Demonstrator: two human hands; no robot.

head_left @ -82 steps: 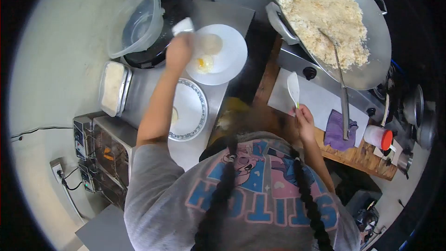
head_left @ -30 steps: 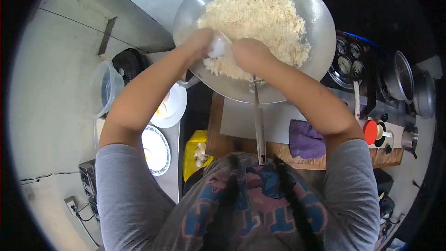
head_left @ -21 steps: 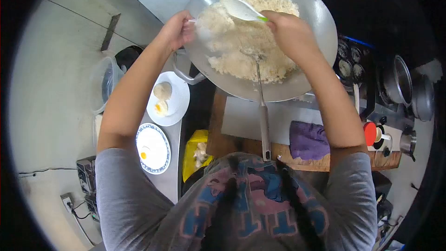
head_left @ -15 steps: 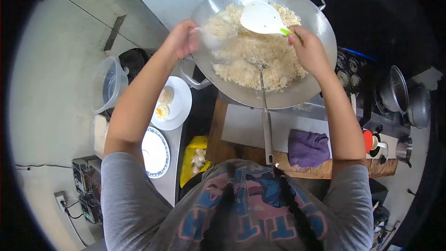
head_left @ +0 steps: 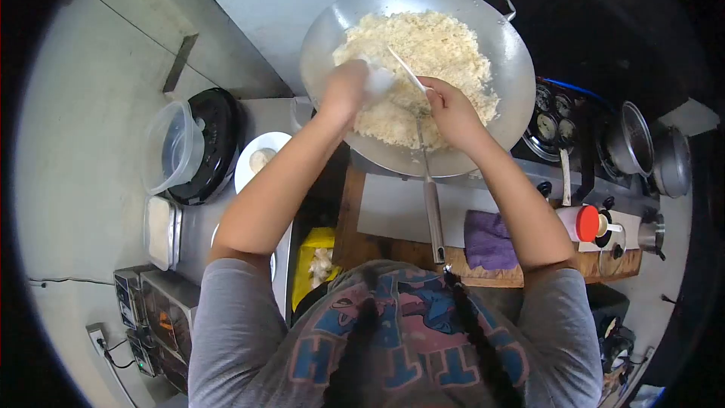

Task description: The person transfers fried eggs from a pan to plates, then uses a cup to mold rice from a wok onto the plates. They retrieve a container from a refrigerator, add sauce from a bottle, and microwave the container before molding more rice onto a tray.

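Over the big wok (head_left: 515, 79) both hands are busy: the right hand (head_left: 451, 109) has its fingers wrapped round the handle of a white paddle (head_left: 406, 68), turned nearly edge-on, while the left hand (head_left: 345, 92), smeared by motion, grips a small pale cup (head_left: 380, 80), too blurred for me to see what's in it. Cup and paddle are close together above the rice (head_left: 445, 41). Right between the forearms runs a ladle (head_left: 433, 211), its head in the rice, its long handle crossing the near rim and pointing back at the shirt. The left arm blocks much of the white plate (head_left: 268, 143) on the steel counter (head_left: 264, 109), where a pale round mound shows. Further left, a clear tub (head_left: 160, 155) sits against a glossy black lid (head_left: 226, 113). By the right elbow are a crumpled purple cloth (head_left: 489, 242) and a red-topped jar (head_left: 587, 224); a yellow bag (head_left: 303, 264) slumps beside the scuffed wooden table (head_left: 385, 251). The wok is wide, round, brushed grey metal with a looped handle at the far side; the rice is loose, grainy and cream-coloured, heaped unevenly. The tub is see-through plastic, the cloth soft and wrinkled.
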